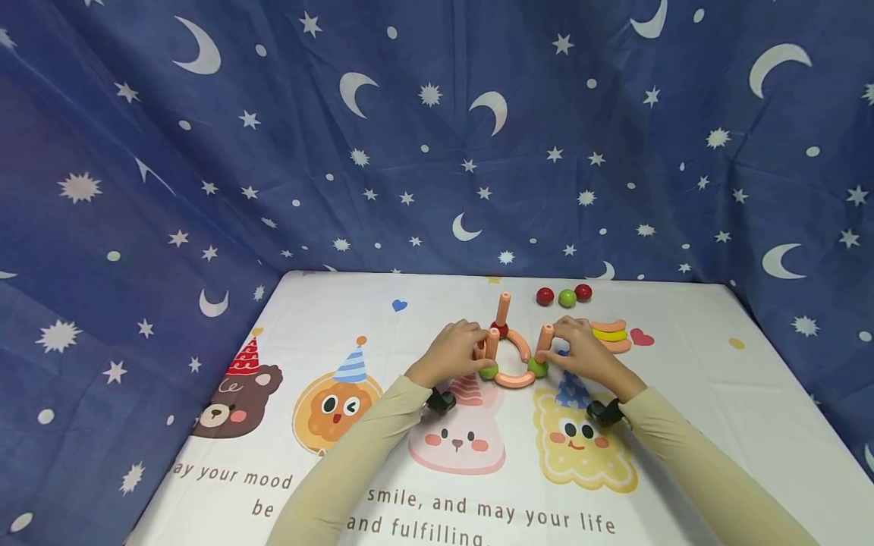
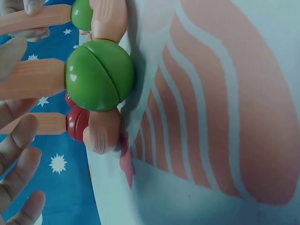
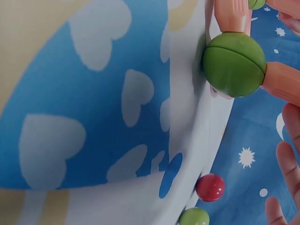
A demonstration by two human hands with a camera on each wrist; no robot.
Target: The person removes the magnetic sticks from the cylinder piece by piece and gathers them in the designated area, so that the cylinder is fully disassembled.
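Observation:
Curved orange pieces (image 1: pixel 515 381) and three balls make a low ring on the table. Upright orange rods stand on its left green ball (image 2: pixel 100 75), right green ball (image 3: pixel 234 64) and far red ball (image 1: pixel 499 330). My left hand (image 1: pixel 454 353) pinches the left rod (image 2: pixel 35 78) just above its ball. On the other side my right hand (image 1: pixel 587 353) pinches the right rod (image 1: pixel 545 339) between thumb and fingers. The far rod (image 1: pixel 503 309) stands untouched. My left hand partly hides the ring's left side in the head view.
Beyond the ring, near the table's back edge, lie a red ball (image 1: pixel 545 296), a green ball (image 1: pixel 567 298) and another red ball (image 1: pixel 583 292). Right of my right hand are loose curved pieces, one yellow (image 1: pixel 610 335). A star-patterned blue curtain (image 1: pixel 423 152) hangs behind the table.

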